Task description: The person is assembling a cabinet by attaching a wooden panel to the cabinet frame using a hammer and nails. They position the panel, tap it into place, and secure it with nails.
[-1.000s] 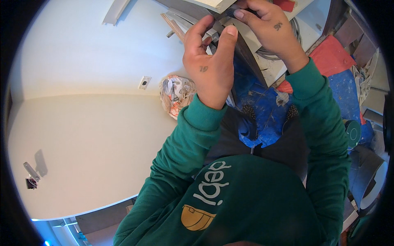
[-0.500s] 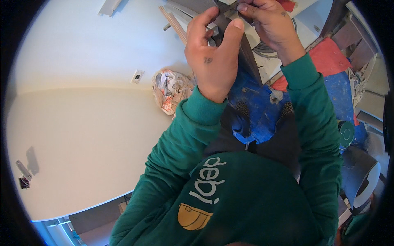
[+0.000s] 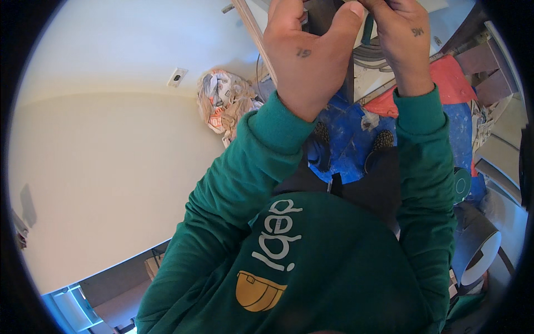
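Note:
My left hand (image 3: 314, 55) is at the top edge of the view, closed around a dark brown board (image 3: 322, 21). Its thumb lies across toward my right hand. My right hand (image 3: 405, 44) is pinched close to that thumb, its fingertips partly cut off by the frame's top. Beneath the right fingers shows a narrow dark green piece (image 3: 367, 29); whether they grip it or something else I cannot make out. Behind the hands, a grey coiled cable (image 3: 371, 54) rests on a pale surface (image 3: 364, 80).
Left of my arms are a white wall with an outlet (image 3: 177, 77), a stuffed plastic bag (image 3: 221, 100) and a light wooden strip (image 3: 253, 28). Blue sheeting (image 3: 347, 131) and red cloth (image 3: 453, 80) lie below and right. A green round can (image 3: 461, 185) and a curled grey sheet (image 3: 473, 239) stand right.
Both hands have shifted slightly up and to the right in view, the fingertips now nearer the top edge. My left thumb has come closer to my right fingers.

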### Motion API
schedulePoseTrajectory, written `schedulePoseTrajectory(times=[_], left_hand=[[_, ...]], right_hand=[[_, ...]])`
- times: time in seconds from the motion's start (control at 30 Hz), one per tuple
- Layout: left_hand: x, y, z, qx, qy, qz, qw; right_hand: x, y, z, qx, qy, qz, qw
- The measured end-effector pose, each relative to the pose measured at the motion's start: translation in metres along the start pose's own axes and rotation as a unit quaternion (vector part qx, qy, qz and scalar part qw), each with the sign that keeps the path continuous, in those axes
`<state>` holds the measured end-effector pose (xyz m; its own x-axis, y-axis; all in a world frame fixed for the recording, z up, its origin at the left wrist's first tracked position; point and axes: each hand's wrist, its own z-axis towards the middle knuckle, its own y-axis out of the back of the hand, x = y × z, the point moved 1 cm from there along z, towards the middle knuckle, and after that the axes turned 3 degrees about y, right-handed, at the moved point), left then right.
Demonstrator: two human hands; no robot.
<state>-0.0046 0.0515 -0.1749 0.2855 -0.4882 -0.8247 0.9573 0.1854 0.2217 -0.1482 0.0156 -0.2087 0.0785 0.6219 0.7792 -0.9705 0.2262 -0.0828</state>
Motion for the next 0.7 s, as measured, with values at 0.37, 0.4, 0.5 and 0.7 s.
schedulePoseTrajectory(times=[0.37,0.4,0.5,0.7], left_hand=[[0.005,0.001,0.005,-0.007,-0.057,0.044,0.997],[0.004,0.001,0.004,-0.007,-0.047,0.040,0.998],[0.004,0.001,0.003,-0.007,-0.054,0.046,0.997],[0.007,0.001,0.003,-0.015,-0.071,0.058,0.996]], right_hand=[[0.008,-0.001,0.001,-0.018,0.235,-0.159,0.959],[0.012,0.000,0.001,-0.003,0.197,-0.143,0.970],[0.017,0.006,0.002,0.026,0.071,-0.070,0.995],[-0.001,0.011,0.011,0.044,-0.092,0.122,0.987]])
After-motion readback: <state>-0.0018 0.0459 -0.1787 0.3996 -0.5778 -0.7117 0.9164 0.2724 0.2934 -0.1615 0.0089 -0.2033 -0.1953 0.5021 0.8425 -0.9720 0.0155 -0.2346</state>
